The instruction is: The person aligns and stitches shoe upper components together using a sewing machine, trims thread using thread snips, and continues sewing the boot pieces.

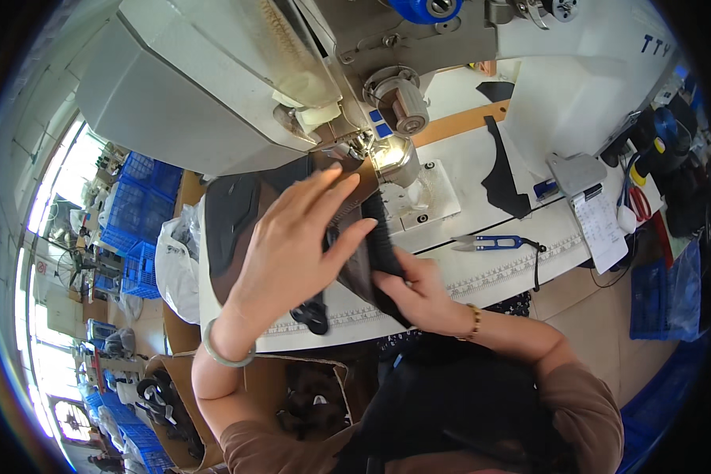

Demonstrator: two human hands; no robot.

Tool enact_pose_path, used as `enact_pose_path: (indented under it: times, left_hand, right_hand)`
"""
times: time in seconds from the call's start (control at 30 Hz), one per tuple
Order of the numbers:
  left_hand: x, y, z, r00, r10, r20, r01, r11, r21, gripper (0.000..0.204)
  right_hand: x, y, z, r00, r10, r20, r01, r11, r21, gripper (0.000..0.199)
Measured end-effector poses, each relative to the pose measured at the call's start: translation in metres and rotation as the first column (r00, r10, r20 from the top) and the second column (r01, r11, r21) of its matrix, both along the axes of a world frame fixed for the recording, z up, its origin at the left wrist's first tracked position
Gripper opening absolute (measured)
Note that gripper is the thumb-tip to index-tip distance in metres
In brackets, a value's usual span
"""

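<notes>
Grey metal of the sewing machine (237, 79) fills the far left, its white table (482, 268) running rightward. Under the needle lies a brown-and-black shoe upper (237, 213). Left hand (292, 245) lies spread flat on it, fingers open. Right hand (419, 288), just nearer, pinches its black edge. Blue thread snips (490, 242) rest to the right.
</notes>
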State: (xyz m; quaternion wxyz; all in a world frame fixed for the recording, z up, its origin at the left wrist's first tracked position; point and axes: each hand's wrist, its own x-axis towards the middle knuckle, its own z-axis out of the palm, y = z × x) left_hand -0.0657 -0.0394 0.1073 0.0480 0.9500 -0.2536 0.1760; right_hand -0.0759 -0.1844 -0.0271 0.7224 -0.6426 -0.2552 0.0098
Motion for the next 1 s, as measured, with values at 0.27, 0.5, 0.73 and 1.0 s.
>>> enact_pose_path:
  times: [0.27,0.5,0.73,1.0]
  left_hand:
    - [0.015,-0.008,-0.034,0.988,0.078,0.137,-0.039,0.963,-0.267,0.049]
    - [0.021,-0.011,-0.026,0.986,-0.008,0.165,0.062,0.944,-0.323,0.036]
    - [0.026,-0.004,-0.056,0.919,-0.06,0.389,0.167,0.955,-0.246,0.035]
    - [0.03,-0.002,-0.056,0.92,-0.023,0.392,0.135,0.956,-0.261,0.034]
  right_hand:
    - [0.043,-0.007,0.021,0.966,0.172,-0.195,-0.12,0.96,0.252,0.022]
    - [0.043,-0.002,0.03,0.975,0.133,-0.181,-0.084,0.963,0.255,0.015]
    - [0.042,0.003,0.012,0.995,-0.015,0.102,-0.01,0.97,0.242,0.019]
    - [0.045,0.0,0.01,0.995,0.066,0.077,-0.078,0.985,0.153,0.024]
